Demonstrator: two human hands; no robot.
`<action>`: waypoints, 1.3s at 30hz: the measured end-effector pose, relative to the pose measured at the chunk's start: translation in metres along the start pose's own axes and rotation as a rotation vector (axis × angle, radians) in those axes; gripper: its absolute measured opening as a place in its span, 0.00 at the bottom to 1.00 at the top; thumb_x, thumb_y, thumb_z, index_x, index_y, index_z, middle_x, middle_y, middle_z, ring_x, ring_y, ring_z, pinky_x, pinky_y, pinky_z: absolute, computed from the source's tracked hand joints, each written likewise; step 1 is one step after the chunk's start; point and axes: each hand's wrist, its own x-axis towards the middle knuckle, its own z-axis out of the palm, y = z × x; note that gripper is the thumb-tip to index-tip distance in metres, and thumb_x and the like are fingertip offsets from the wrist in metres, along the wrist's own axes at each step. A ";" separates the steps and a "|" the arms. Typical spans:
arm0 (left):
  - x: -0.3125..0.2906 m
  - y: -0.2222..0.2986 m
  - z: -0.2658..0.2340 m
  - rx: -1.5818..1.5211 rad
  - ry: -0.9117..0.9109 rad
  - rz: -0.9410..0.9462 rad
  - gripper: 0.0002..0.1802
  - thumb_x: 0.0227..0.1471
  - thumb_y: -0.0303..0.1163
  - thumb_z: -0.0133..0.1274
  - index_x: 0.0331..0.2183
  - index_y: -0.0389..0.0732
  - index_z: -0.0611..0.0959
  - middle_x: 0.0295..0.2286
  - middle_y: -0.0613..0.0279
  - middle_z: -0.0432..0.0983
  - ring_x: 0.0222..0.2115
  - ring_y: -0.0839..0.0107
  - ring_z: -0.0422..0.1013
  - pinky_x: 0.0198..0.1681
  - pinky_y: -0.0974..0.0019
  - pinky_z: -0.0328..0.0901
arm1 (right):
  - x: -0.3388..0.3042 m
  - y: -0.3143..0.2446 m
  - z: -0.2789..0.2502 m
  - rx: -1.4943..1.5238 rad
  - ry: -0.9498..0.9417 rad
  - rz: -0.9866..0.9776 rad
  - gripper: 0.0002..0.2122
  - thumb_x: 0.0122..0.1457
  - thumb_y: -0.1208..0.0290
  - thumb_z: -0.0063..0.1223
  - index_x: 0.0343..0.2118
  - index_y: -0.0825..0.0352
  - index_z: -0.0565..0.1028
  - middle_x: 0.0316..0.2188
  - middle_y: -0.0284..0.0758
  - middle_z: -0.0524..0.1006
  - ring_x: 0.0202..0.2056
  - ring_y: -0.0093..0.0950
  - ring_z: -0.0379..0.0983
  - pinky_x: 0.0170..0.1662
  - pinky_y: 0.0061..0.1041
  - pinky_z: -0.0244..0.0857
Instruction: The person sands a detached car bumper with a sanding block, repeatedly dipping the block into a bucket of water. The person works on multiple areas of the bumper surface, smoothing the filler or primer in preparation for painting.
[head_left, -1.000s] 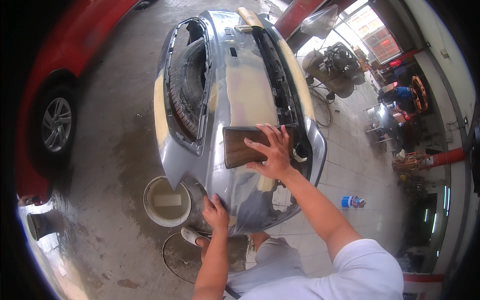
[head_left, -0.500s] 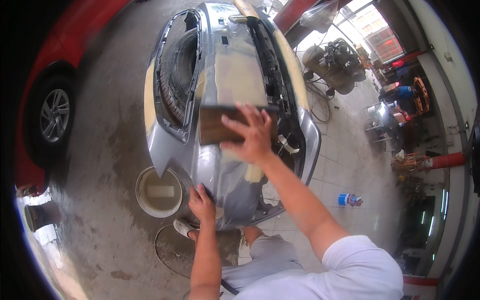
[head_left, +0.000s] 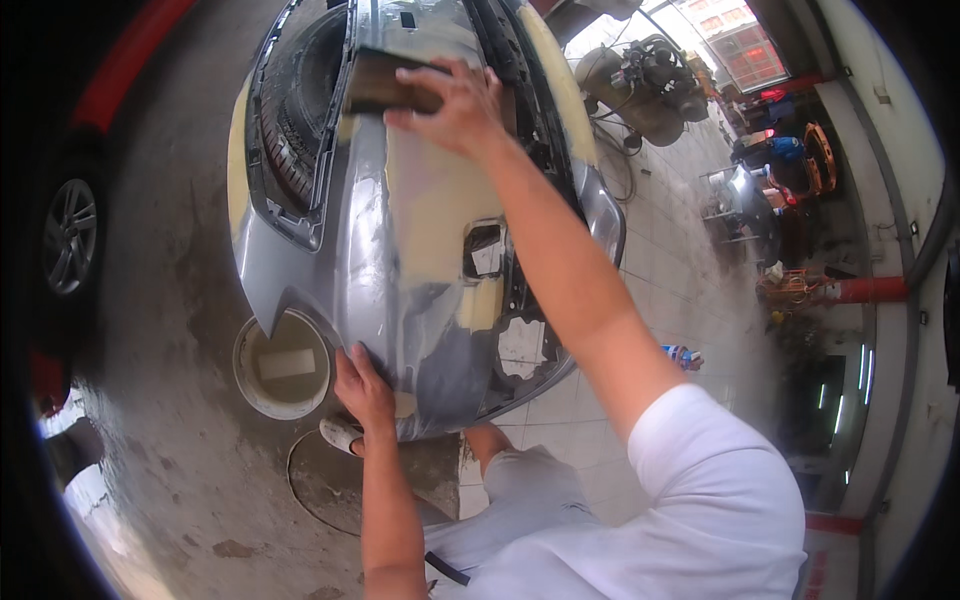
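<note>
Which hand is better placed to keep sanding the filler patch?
The right hand: it already presses the dark brown rectangular sanding block onto the silver car bumper. The left hand is braced on the bumper's near lower edge, steadying it.

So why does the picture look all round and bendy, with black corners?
Head view: a fisheye lens bends straight edges near the rim, so the grey car bumper bulges and the corners go black. Daylight glares white at the window top right. The right hand on the brown sanding block looks slightly smeared; the left hand is sharper.

One bumper (head_left: 400, 250), one block (head_left: 385, 85), perhaps one bucket (head_left: 250, 385)
</note>
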 end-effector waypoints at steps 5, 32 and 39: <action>0.006 0.007 -0.005 -0.036 -0.003 -0.062 0.22 0.70 0.43 0.48 0.37 0.29 0.77 0.22 0.37 0.71 0.22 0.42 0.60 0.29 0.50 0.62 | -0.173 -0.070 -0.041 -0.025 -0.040 -0.169 0.32 0.43 0.33 0.69 0.54 0.36 0.83 0.65 0.34 0.67 0.69 0.39 0.58 0.73 0.55 0.32; 0.006 0.012 0.000 -0.059 -0.068 -0.124 0.25 0.68 0.47 0.50 0.33 0.30 0.77 0.19 0.38 0.68 0.19 0.46 0.59 0.26 0.50 0.61 | 0.064 0.026 -0.004 -0.108 -0.025 0.062 0.32 0.52 0.32 0.63 0.59 0.37 0.78 0.65 0.34 0.67 0.69 0.39 0.58 0.74 0.54 0.35; 0.007 -0.005 -0.010 -0.032 -0.068 -0.157 0.27 0.68 0.48 0.49 0.32 0.31 0.76 0.19 0.37 0.66 0.20 0.42 0.57 0.26 0.49 0.60 | -0.164 -0.074 -0.041 -0.052 -0.030 -0.206 0.31 0.45 0.35 0.70 0.53 0.41 0.84 0.64 0.39 0.69 0.67 0.42 0.62 0.71 0.60 0.40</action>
